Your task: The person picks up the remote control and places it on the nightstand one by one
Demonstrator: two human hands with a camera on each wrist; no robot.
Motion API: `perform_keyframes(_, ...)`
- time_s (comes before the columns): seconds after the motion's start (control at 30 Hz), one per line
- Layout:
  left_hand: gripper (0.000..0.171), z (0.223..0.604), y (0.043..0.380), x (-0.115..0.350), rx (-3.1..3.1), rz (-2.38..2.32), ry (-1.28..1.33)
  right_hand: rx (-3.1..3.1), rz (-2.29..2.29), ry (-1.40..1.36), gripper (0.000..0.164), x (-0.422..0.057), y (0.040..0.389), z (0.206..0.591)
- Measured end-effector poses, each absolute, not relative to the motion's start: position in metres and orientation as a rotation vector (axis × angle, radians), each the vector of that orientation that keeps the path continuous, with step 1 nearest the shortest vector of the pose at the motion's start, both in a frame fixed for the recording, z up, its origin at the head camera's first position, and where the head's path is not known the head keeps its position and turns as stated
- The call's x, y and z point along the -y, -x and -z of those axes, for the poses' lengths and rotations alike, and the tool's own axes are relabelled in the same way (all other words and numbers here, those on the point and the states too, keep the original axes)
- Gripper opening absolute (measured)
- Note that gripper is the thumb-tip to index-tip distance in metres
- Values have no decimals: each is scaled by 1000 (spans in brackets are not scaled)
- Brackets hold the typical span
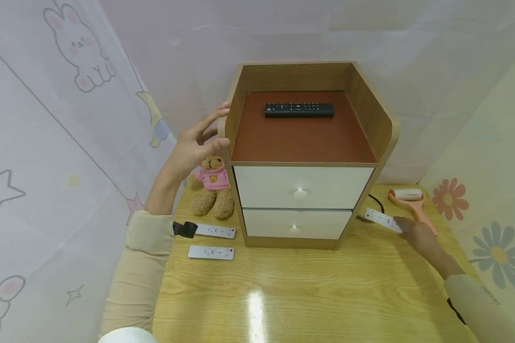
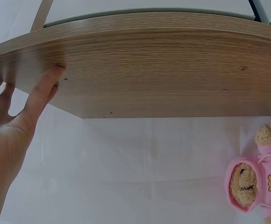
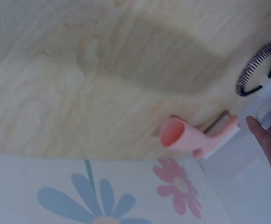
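A small wooden cabinet (image 1: 304, 186) with two white drawers stands at the middle of the table. A black remote control (image 1: 299, 110) lies on its brown top. My left hand (image 1: 193, 143) touches the upper edge of the left side panel (image 2: 163, 70), fingers extended, nothing held. At the right, my right hand (image 1: 416, 233) pinches a white remote control (image 1: 383, 219) by its near end; in the right wrist view only a blurred white end shows beside the fingers. Two more white remotes lie at the left, an upper one (image 1: 216, 231) and a lower one (image 1: 211, 252).
A teddy bear in a pink hoodie (image 1: 214, 180) sits left of the cabinet. Right of it lie a pink-handled lint roller (image 1: 416, 206) and a black toothed hoop (image 3: 258, 69). Patterned cloth (image 1: 493, 214) hangs around the wooden table (image 1: 309, 286).
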State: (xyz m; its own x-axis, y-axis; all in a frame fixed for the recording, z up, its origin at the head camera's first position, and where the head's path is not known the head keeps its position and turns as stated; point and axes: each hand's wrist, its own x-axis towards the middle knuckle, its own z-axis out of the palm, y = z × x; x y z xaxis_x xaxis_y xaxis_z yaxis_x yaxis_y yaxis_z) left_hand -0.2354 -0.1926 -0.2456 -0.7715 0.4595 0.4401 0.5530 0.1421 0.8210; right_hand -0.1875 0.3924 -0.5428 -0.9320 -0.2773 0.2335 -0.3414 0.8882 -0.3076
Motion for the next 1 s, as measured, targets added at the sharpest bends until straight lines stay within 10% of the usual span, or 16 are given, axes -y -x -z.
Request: perform_keyframes(1.0,59,246,234,191,2308,1736,1014,2664,-391,-389,52,-391,197,404)
